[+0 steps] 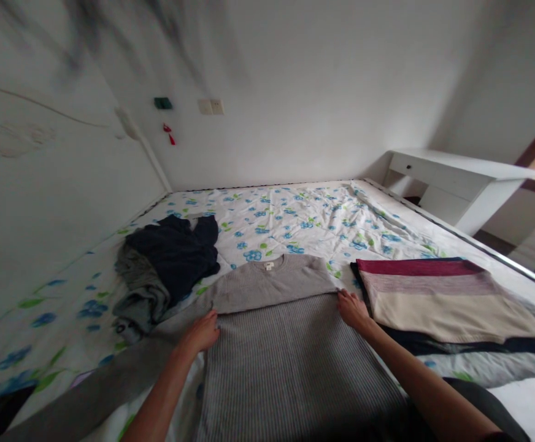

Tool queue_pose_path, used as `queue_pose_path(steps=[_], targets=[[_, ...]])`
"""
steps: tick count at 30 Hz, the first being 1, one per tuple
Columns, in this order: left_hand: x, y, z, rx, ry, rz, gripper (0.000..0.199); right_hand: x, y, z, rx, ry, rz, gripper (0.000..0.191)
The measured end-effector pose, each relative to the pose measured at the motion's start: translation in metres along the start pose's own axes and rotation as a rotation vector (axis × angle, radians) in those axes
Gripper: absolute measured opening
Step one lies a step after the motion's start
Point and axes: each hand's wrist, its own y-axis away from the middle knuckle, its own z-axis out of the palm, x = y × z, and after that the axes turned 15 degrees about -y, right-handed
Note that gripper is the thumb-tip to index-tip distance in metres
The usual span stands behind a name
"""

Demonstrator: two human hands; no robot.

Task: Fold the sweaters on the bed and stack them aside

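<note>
Grey ribbed sweater [290, 344] laid flat on the bed [295, 215] in front of me, neck end away from me, label showing at the collar. A fold line runs across it at chest height; my left hand [202, 333] rests on the left end of that line and my right hand [353, 309] on the right end. Both hands lie palm down on the knit, fingers loosely together and pressing the cloth rather than pinching it; I cannot tell whether the fingertips have any edge tucked under them. The left sleeve [111, 380] trails out flat toward my left, off the body of the garment. I judge the step in hand to be the fold itself: the body is squared and the crease is being set. The next move, as I read it, calls for a grip on both corners at once, an even lift, and care that the loose sleeve does not drag the shape crooked. To my right, just beside the right hand, sits a folded pile topped by a striped sweater [437, 294] in maroon, pink and cream. To my left, near the wall, a heap of unfolded dark clothes [170, 258] with a grey piece below it. White desk [456, 178] beyond the bed's far corner.
</note>
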Motion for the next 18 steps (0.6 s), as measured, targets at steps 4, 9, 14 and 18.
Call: queue_pose_path(steps=[4, 9, 14, 18], targets=[[0.000, 0.004, 0.000, -0.080, 0.003, 0.054, 0.066, 0.006, -0.005, 0.004, -0.068, -0.035, -0.006, 0.057], [-0.001, 0.005, 0.002, -0.053, 0.028, 0.069, 0.063, 0.010, -0.015, -0.006, 0.001, -0.174, -0.150, 0.045], [-0.003, 0.003, 0.002, -0.082, -0.006, 0.075, 0.068, 0.001, -0.037, -0.014, 0.224, -0.343, -0.135, 0.047], [-0.004, 0.002, 0.004, -0.074, 0.023, 0.091, 0.066, -0.019, -0.076, -0.022, 0.247, -0.380, -0.091, 0.061]])
